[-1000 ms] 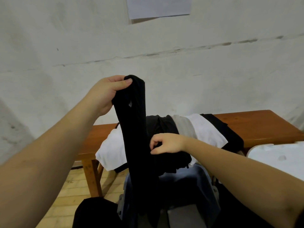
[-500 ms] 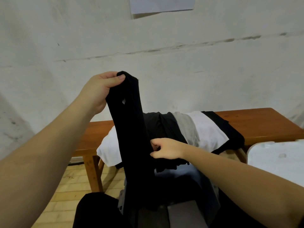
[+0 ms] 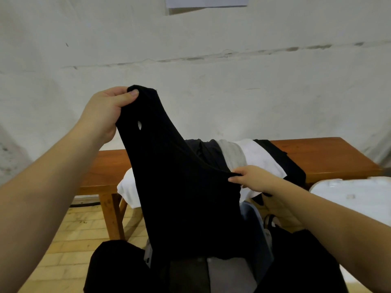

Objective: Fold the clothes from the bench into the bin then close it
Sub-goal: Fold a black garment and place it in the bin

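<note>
Black garment (image 3: 186,197) held up above the wooden bench (image 3: 330,157).
Left hand (image 3: 105,111) pinched its top corner; right hand (image 3: 251,179) pinched its lower edge, spreading the fabric.

A plain, bare utility room, perhaps a storage or laundry corner of a home or workshop. A rough, stained whitewashed wall (image 3: 211,98) with a cracked horizontal seam fills the view from 9 to 3 o'clock, a paper sheet (image 3: 206,1) pinned at 12. A simple wooden table (image 3: 330,157) stands against it, on a floor of pale yellowish bricks (image 3: 69,248) at 7 o'clock.
</note>
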Available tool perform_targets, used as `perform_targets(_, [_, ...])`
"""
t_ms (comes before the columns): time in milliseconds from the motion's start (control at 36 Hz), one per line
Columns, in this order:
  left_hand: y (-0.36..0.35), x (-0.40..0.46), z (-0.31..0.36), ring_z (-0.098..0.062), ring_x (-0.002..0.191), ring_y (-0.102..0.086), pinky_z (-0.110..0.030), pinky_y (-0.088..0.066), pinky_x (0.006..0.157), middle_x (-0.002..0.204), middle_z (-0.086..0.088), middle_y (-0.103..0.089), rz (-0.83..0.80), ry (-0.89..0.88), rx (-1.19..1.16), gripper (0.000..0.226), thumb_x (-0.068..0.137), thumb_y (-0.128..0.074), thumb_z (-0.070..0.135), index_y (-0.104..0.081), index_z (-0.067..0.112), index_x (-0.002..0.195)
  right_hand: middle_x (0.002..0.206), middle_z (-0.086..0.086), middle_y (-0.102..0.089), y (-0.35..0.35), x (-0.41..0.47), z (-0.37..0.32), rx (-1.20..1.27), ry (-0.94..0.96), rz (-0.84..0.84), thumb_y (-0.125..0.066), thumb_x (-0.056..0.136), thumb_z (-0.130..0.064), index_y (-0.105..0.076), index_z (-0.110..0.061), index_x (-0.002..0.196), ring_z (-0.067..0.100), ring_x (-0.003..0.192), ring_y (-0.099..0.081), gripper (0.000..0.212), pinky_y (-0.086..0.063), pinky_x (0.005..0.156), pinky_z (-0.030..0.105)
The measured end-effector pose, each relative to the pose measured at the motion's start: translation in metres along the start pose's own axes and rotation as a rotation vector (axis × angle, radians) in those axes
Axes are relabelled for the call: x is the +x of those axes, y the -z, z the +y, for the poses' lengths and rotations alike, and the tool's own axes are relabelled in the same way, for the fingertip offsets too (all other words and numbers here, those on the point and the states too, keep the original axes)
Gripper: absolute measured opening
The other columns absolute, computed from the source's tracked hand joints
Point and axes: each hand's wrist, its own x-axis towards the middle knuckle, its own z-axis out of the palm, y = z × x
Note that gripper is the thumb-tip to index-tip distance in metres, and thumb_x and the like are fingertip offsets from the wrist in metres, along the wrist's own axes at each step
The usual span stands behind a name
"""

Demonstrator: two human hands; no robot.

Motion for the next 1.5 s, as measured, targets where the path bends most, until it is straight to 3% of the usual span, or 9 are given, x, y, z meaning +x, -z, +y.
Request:
perform_targets(278, [0.000, -0.006, -0.002, -0.015, 0.078, -0.072, -0.023, -0.055, 0.068, 0.080, 0.000, -0.075, 0.023, 0.042, 0.018, 0.009, 0.093, -0.064, 0.016, -0.071, 0.011, 0.094, 0.095, -0.009, -0.074, 0.036, -0.024, -0.004, 0.278, 0.059, 0.225, -0.063, 0.095, -0.035, -0.074, -0.028, 0.099, 0.012, 0.099, -0.067, 0.014, -0.050, 0.087, 0.025])
perform_targets(417, [-0.025, -0.011, 0.000, -0.017, 0.082, -0.072, -0.028, -0.055, 0.070, 0.082, -0.002, -0.074, -0.041, 0.112, -0.095, 0.010, 0.094, -0.063, 0.016, -0.070, 0.010, 0.093, 0.122, -0.011, -0.068, 0.031, -0.027, -0.039, 0.663, 0.246, 0.195, -0.062, 0.095, -0.031, -0.068, -0.033, 0.118, 0.007, 0.117, -0.061, 0.024, -0.042, 0.110, 0.034])
perform_targets(556, [-0.074, -0.017, 0.007, -0.018, 0.087, -0.071, -0.031, -0.058, 0.082, 0.088, -0.005, -0.074, -0.085, 0.197, -0.298, 0.010, 0.095, -0.061, 0.013, -0.068, 0.007, 0.097, 0.150, -0.025, -0.038, 0.005, -0.020, -0.084, 0.441, 0.350, 0.121, -0.063, 0.094, -0.036, -0.066, -0.038, 0.109, 0.000, 0.136, -0.039, 0.015, -0.028, 0.118, 0.027])
perform_targets(667, [-0.105, -0.017, 0.006, -0.017, 0.076, -0.071, -0.028, -0.060, 0.070, 0.079, -0.005, -0.073, -0.088, 0.243, -0.343, 0.010, 0.095, -0.061, 0.014, -0.068, 0.008, 0.091, 0.121, -0.012, -0.068, -0.019, -0.017, -0.101, 0.439, 0.307, -0.011, -0.062, 0.094, -0.038, -0.069, -0.035, 0.107, 0.007, 0.115, -0.062, 0.015, -0.040, 0.111, 0.041])
perform_targets(833, [-0.101, -0.012, -0.020, -0.018, 0.084, -0.069, -0.028, -0.058, 0.075, 0.095, -0.009, -0.070, -0.073, 0.280, -0.309, 0.018, 0.101, -0.053, 0.016, -0.061, 0.003, 0.111, 0.108, 0.008, -0.072, -0.030, -0.019, -0.094, 0.864, 0.265, -0.075, -0.059, 0.098, -0.021, -0.068, -0.015, 0.108, 0.024, 0.106, -0.067, 0.015, -0.052, 0.098, 0.040])
perform_targets(1028, [-0.085, -0.036, -0.063, -0.020, 0.103, -0.063, -0.035, -0.051, 0.096, 0.132, -0.003, -0.054, -0.206, 0.346, 0.071, 0.065, 0.100, -0.047, 0.048, -0.026, 0.017, 0.152, 0.127, 0.018, -0.065, -0.010, -0.023, -0.106, 1.191, 0.284, 0.078, -0.049, 0.103, -0.021, -0.055, -0.003, 0.133, 0.033, 0.117, -0.063, 0.035, -0.050, 0.100, 0.045])
perform_targets(1167, [-0.082, -0.078, -0.093, -0.003, 0.096, -0.061, -0.023, -0.053, 0.088, 0.114, 0.008, -0.060, -0.173, 0.290, 0.243, 0.048, 0.098, -0.044, 0.055, -0.039, 0.028, 0.137, 0.127, 0.016, -0.065, 0.004, -0.024, -0.112, 1.254, 0.296, 0.141, -0.049, 0.103, -0.023, -0.054, -0.005, 0.134, 0.031, 0.117, -0.064, 0.036, -0.049, 0.102, 0.049])
perform_targets(1278, [-0.079, -0.101, -0.122, -0.010, 0.117, -0.055, -0.041, -0.045, 0.106, 0.135, 0.007, -0.049, -0.212, 0.291, 0.287, 0.104, 0.067, -0.053, 0.079, -0.024, 0.026, 0.152, 0.124, 0.015, -0.067, 0.007, -0.023, -0.118, 1.331, 0.290, 0.188, -0.052, 0.102, -0.023, -0.056, -0.005, 0.131, 0.031, 0.115, -0.065, 0.033, -0.049, 0.102, 0.050])
perform_targets(1500, [-0.107, -0.125, -0.172, -0.018, 0.140, -0.033, -0.037, -0.039, 0.112, 0.156, 0.001, -0.024, -0.158, -0.103, 0.814, 0.103, 0.078, -0.076, 0.048, -0.012, 0.022, 0.154, 0.124, 0.011, -0.068, 0.014, -0.020, -0.129, 1.420, 0.294, 0.246, -0.052, 0.102, -0.023, -0.059, -0.009, 0.129, 0.025, 0.113, -0.066, 0.031, -0.056, 0.091, 0.038])
